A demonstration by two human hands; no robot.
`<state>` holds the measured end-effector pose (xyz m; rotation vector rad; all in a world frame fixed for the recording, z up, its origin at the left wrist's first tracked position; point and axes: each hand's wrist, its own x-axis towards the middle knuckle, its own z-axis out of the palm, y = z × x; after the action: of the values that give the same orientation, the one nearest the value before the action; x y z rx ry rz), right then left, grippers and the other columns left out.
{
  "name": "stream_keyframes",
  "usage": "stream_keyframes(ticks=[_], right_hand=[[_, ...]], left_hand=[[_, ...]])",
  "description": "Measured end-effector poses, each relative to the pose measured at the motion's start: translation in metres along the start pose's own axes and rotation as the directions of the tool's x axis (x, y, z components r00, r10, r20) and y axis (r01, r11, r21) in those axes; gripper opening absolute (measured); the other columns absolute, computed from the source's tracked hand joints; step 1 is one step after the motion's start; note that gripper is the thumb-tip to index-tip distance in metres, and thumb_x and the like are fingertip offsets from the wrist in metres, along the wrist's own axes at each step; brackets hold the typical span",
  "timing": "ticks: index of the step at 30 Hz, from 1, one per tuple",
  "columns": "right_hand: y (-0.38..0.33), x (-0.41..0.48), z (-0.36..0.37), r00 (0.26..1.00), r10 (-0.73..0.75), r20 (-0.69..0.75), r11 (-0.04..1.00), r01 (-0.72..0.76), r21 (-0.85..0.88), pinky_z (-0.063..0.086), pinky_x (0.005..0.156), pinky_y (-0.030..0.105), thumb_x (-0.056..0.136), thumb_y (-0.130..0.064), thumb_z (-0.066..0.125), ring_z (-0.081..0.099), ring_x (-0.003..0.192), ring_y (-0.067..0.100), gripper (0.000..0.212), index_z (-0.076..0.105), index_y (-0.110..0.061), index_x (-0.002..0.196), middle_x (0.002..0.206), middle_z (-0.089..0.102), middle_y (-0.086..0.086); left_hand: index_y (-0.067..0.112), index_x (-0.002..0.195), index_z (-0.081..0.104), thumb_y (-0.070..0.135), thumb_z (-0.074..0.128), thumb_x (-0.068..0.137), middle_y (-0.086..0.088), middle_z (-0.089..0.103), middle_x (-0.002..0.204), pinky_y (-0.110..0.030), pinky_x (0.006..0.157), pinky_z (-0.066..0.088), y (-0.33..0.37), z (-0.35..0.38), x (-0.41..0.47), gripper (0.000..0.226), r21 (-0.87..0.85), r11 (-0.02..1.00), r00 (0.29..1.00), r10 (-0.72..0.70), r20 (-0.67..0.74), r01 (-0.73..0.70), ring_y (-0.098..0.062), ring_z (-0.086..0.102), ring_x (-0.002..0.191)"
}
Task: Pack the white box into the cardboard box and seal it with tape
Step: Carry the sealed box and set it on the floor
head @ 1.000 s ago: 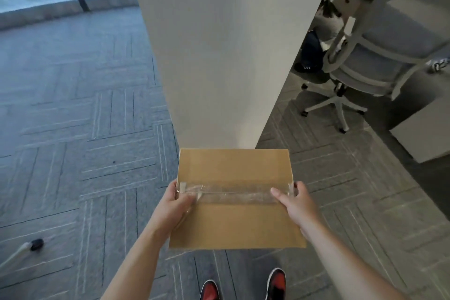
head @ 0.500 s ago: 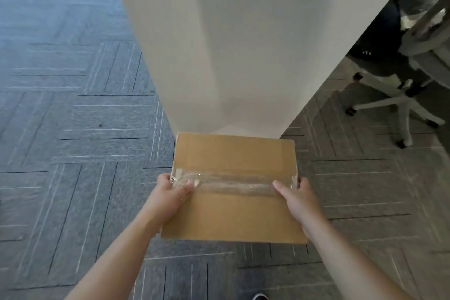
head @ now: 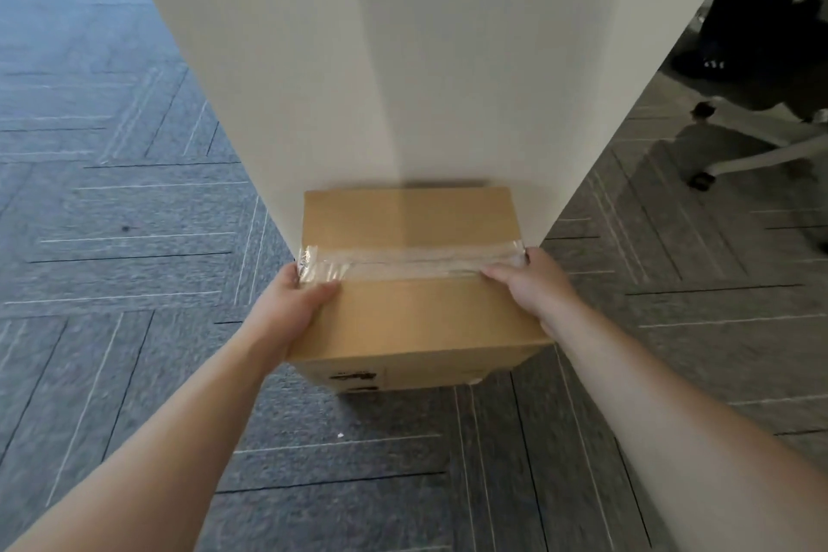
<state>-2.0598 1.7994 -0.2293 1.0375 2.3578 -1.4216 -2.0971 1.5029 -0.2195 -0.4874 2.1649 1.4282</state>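
Arms stretch forward and down from the bottom corners of the head view, both bare to above the elbow, and meet at a closed cardboard box [head: 416,318]. The left hand [head: 295,305] grips the box's left edge, thumb laid across the top over one end of a strip of clear tape [head: 412,262]. The right hand [head: 533,287] clasps the right edge, thumb lying along the tape's other end, fingers curled down the side out of sight. The tape runs across the seam of the top flaps. The box's far edge sits against the corner of a white pillar [head: 403,58], above grey carpet [head: 112,238]; whether it rests on the floor cannot be told. An office chair's base [head: 761,152] shows at right.
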Motion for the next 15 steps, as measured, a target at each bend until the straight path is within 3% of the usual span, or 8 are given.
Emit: stream_keyframes(ticks=[5, 9, 15], right_hand=[[0.017, 0.029, 0.018, 0.998, -0.05, -0.034, 0.998, 0.048, -0.036, 0.049, 0.082, 0.036, 0.08, -0.048, 0.075, 0.059, 0.108, 0.028, 0.069, 0.05, -0.016, 0.135, 0.129, 0.059, 0.004], [0.028, 0.034, 0.028, 0.999, -0.002, -0.052, 1.0, 0.002, -0.005, 0.048, 0.084, 0.039, 0.08, -0.048, 0.077, 0.057, 0.111, 0.03, 0.076, 0.042, -0.012, 0.137, 0.131, 0.055, 0.008], [0.034, 0.04, 0.036, 0.996, -0.033, -0.082, 0.999, 0.033, -0.001, 0.049, 0.088, 0.04, 0.081, -0.046, 0.076, 0.056, 0.115, 0.03, 0.073, 0.044, -0.013, 0.138, 0.133, 0.055, 0.008]], left_hand=[[0.017, 0.139, 0.039, 0.036, 0.065, 0.092, -0.002, 0.063, 0.105, -0.034, 0.061, 0.054, -0.023, 0.014, 0.023, 0.057, 0.018, 1.0, 0.998, 0.019, -0.055, -0.018, -0.021, 0.067, 0.087], [0.015, 0.144, 0.034, 0.041, 0.067, 0.089, -0.005, 0.061, 0.115, -0.041, 0.074, 0.058, -0.033, 0.012, 0.035, 0.069, 0.043, 0.999, 0.997, 0.031, -0.065, -0.028, -0.023, 0.067, 0.091], [0.015, 0.144, 0.032, 0.038, 0.062, 0.094, -0.006, 0.06, 0.116, -0.04, 0.071, 0.058, -0.035, 0.013, 0.042, 0.064, 0.058, 0.996, 0.996, 0.073, -0.047, -0.07, -0.024, 0.066, 0.091]])
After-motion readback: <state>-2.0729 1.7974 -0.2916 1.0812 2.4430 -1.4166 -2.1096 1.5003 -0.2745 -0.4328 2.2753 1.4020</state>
